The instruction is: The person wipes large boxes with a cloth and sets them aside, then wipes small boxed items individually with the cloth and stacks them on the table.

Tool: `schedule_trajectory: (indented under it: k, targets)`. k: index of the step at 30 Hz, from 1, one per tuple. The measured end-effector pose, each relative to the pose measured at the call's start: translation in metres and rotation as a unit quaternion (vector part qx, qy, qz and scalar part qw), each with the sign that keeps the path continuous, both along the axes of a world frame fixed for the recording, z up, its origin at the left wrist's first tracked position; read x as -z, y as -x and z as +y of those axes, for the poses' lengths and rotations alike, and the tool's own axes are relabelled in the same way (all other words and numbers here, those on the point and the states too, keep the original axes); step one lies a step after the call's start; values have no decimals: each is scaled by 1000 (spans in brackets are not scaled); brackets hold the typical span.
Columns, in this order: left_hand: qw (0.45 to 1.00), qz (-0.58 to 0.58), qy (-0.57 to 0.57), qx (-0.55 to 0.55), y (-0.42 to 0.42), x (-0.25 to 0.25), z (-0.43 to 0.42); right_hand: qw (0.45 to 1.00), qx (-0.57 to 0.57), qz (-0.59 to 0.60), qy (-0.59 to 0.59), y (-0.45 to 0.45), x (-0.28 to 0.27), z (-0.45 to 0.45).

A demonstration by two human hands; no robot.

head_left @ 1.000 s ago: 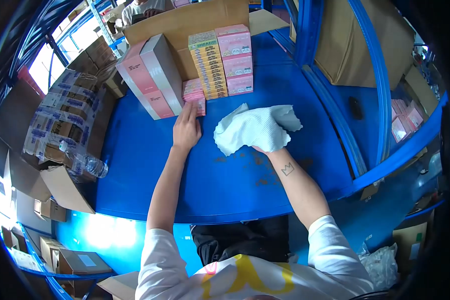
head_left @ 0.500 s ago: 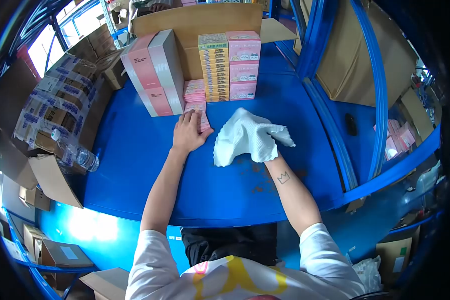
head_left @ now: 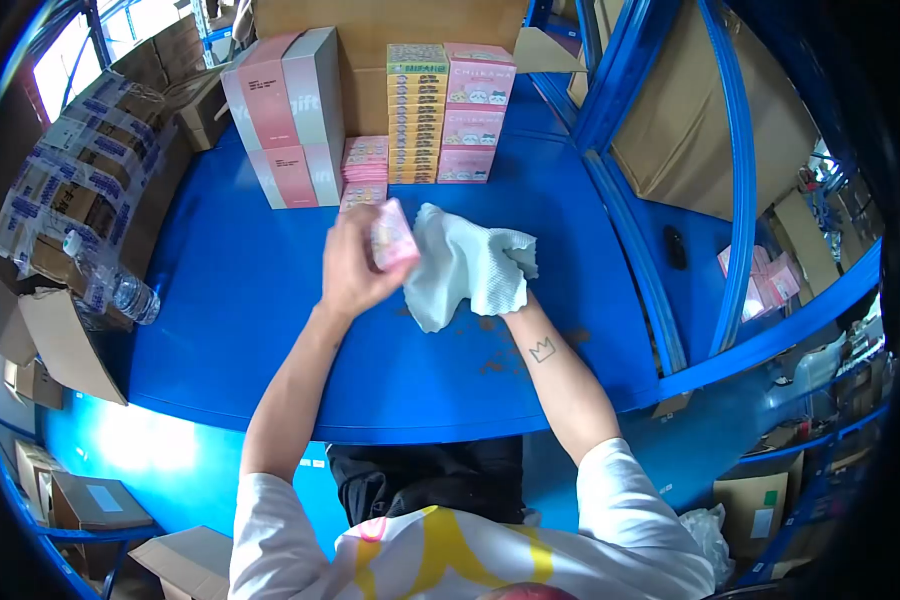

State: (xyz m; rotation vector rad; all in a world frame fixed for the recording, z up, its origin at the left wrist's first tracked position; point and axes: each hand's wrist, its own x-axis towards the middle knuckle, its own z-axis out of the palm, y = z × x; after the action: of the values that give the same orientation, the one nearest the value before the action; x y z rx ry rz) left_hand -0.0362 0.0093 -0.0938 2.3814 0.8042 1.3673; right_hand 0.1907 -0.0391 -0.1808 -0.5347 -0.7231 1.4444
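Note:
My left hand (head_left: pixel 350 262) is closed around a small pink printed box (head_left: pixel 394 235), lifted a little off the blue table. A white textured cloth (head_left: pixel 460 262) drapes over my right hand and hides its fingers; only the wrist (head_left: pixel 518 308) comes out below. The cloth's left edge is close beside the pink box. Just beyond my left hand, more small pink boxes (head_left: pixel 365 160) are stacked between the tall gift boxes and the yellow stack.
Tall pink-and-grey gift boxes (head_left: pixel 286 120) stand at the back left. A stack of thin yellow boxes (head_left: pixel 416 115) and larger pink boxes (head_left: pixel 467 128) stand further right. A plastic bottle (head_left: pixel 135 298) is by the taped cartons. Blue posts (head_left: pixel 735 190) border the table (head_left: pixel 410 390).
My left hand has picked up a pink box from the low front pile and brought it towards the cloth. The cloth has shifted relative to it and now nearly meets the box.

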Motion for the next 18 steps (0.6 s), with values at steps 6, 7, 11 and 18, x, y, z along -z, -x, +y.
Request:
schedule_trajectory:
  k: [6, 7, 11, 18]
  targets:
    - [981, 81, -165, 62, -28, 10, -27, 989, -57, 134, 21, 33, -16, -18]
    - [981, 81, -167, 56, -26, 12, -26, 989, -63, 132, 19, 37, -19, -16]
    - [983, 95, -140, 77, -28, 19, -24, 998, 14, 42, 43, 40, -28, -17]
    - [987, 119, -95, 50, -33, 24, -28, 996, 44, 33, 68, 29, -2, -5]
